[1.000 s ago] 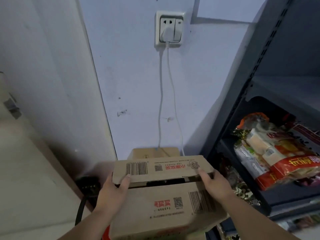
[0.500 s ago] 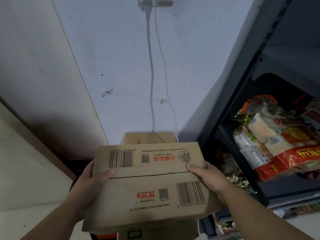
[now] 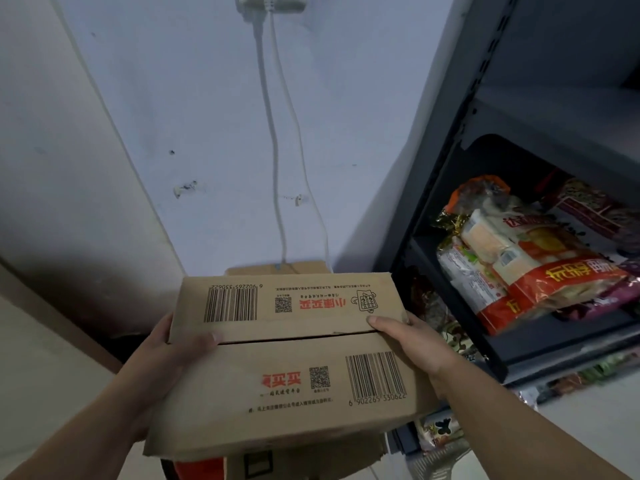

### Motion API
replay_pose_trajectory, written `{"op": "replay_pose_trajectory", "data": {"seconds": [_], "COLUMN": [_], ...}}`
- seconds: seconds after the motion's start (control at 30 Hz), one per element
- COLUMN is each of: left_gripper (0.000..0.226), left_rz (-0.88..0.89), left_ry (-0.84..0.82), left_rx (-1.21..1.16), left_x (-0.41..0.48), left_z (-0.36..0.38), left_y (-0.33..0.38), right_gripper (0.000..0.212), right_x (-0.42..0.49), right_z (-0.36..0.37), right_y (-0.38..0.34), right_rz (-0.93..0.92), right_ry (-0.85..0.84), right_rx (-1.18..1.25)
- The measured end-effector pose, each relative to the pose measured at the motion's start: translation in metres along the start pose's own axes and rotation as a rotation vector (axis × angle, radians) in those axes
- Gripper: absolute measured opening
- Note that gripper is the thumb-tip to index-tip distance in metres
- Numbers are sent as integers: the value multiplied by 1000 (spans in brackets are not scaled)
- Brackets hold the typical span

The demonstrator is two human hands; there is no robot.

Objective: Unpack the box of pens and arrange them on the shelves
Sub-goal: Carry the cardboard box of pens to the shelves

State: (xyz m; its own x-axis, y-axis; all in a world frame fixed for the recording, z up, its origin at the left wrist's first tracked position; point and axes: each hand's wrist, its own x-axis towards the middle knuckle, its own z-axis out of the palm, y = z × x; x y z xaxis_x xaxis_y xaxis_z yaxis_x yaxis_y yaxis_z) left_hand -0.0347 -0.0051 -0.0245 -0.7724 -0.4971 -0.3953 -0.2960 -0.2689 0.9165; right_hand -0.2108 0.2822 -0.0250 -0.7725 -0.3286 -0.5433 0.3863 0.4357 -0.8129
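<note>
Straight ahead stands a pale blue wall (image 3: 207, 116), scuffed in 2 places. Along the right side rises a dark metal shelving unit (image 3: 485, 109) with a slotted upright. 1 shelf (image 3: 554, 337) of it carries a heap of snack packets (image 3: 512, 271) in red, orange and white wrappers. More packets show on the level below, too blurred to tell apart.

Front and centre, a brown cardboard box (image 3: 294, 386) is held up in both hands, just left of the shelving unit and about level with the loaded shelf. Its 2 top flaps lie closed and meet along a dark seam across the lid, so what is inside is hidden.

The left hand (image 3: 166, 358) grips the box's left side. Its thumb curls over the top with the tip on the seam, and its fingers are out of sight under the box. The right hand (image 3: 415, 344) clasps the right side. Its thumb lies on the far flap beside the seam, and its fingers wrap round the edge, unseen.

Behind the held box a second box (image 3: 298, 268) sits against the wall. 2 white cables (image 3: 273, 133) hang down to it from a socket (image 3: 270, 1) at the top edge of the view.

Each flap bears 1 barcode (image 3: 375, 375), 1 QR code (image 3: 318, 377) and red characters (image 3: 281, 380).
</note>
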Motion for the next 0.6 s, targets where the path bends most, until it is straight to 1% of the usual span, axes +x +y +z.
{"op": "replay_pose_trajectory", "data": {"seconds": [0.03,0.13,0.17,0.23,0.27,0.33,0.43,0.47,0.6], "left_gripper": [57,36,37,55,60,55,28,24,21], "left_rz": [18,35,28,14,15,47,119,132,202], "left_ry": [-9,-40,-64,-122,-139,-150,-69,-25,115], "left_rx": [28,69,73,77,89,135,143,132,52], "left_x": [-1,-6,-9,-16,-22,-34,-57,-67,-111], "left_z": [2,5,6,7,8,10,20,25,44], "left_y": [5,22,28,41,48,60,74,77,81], "right_gripper": [30,38,38,35,35,36,35,37,50], "right_x": [-5,-21,-28,-41,-46,-56,-69,-71,-84], "right_z": [-2,-8,-10,-16,-19,-25,-37,-42,-62], "right_y": [-3,-9,-12,-18,-21,-31,-45,-49,-60], "right_rz": [-3,-14,-15,-20,-28,-51,-97,-110,-177], "right_ry": [15,34,38,36,27,4,-20,-34,-120], "right_rx": [2,5,12,29,33,21,5,1,-48]}}
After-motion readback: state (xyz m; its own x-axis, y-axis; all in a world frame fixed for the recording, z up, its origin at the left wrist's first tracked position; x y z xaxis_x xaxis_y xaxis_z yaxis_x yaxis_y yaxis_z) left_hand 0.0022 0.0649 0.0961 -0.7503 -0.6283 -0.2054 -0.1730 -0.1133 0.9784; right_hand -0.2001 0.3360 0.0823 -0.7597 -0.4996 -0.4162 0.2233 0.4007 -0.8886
